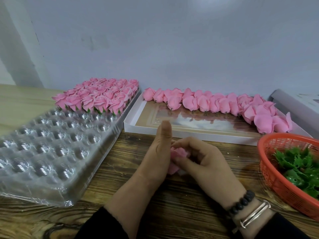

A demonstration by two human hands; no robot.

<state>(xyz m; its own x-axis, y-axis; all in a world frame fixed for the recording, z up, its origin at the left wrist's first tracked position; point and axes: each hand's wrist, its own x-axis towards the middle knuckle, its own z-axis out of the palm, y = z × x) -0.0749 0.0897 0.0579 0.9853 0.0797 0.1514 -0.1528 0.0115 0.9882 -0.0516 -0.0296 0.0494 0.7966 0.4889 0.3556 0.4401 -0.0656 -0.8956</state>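
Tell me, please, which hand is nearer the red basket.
Right. The right hand holds the pink flower left of the red basket, apart from it; the left hand grips the flower's other side, farther away.

Nothing readable here, folks: no labels, brands or numbers. The only printed thing is the picture lining the white box (189,135) just past my left hand (160,152) and right hand (203,157), and it's too blurry and glared-out for any letters. The pink rose (179,152) I'm holding shows no lettering either.
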